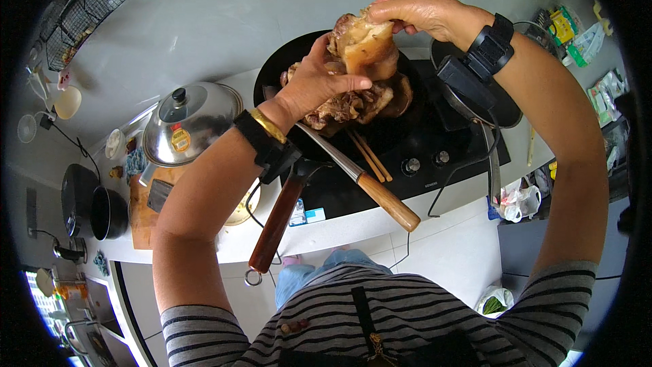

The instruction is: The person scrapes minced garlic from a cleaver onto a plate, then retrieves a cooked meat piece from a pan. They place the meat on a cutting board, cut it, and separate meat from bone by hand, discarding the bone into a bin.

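A large piece of cooked, skin-on meat (369,48) is held up over a black wok (270,63) on the cooktop. My left hand (321,81) grips its lower left side, thumb across the front. At its top right, my right hand (407,10) pinches the edge; some fingertips are hidden behind the meat. More browned meat (351,107) lies in the wok just below. A metal utensil with a light wooden handle (389,203) leans out of the wok toward me. Wooden chopsticks (369,155) lie beside it. The wok's dark wooden handle (277,219) points toward me.
A domed steel lid (191,117) stands at left, near a wooden cutting board (140,214) with a cleaver (159,194). A black frying pan (509,107) sits right of the wok, partly under my right forearm. A plate (244,209) is partly hidden by my left arm.
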Tool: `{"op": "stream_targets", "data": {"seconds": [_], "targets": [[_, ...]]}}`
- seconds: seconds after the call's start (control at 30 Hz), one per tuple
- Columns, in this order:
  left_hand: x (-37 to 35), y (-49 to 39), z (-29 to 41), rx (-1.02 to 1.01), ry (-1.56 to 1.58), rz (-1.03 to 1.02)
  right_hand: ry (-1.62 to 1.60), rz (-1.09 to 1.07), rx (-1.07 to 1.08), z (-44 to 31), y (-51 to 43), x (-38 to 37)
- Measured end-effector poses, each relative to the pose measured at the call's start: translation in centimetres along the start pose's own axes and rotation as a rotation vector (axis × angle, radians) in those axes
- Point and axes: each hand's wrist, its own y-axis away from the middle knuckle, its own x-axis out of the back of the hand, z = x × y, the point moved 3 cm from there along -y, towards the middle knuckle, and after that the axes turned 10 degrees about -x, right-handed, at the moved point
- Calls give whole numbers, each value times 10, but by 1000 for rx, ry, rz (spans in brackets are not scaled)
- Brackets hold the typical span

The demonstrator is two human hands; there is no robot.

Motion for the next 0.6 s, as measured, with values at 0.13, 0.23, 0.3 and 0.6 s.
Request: {"op": "stream_targets", "data": {"seconds": [0.13, 0.23, 0.3, 0.6], "targets": [[-6, -6, 9, -1, 172, 86, 0, 7, 53, -5, 1, -2], [-5, -5, 16, 37, 299, 59, 9, -21, 64, -10, 4, -3], [-3, -2, 18, 107, 326, 42, -24, -17, 96, -11, 10, -5], [15, 17, 11, 242, 343, 164, 63, 99, 293, 29, 11, -30]]}}
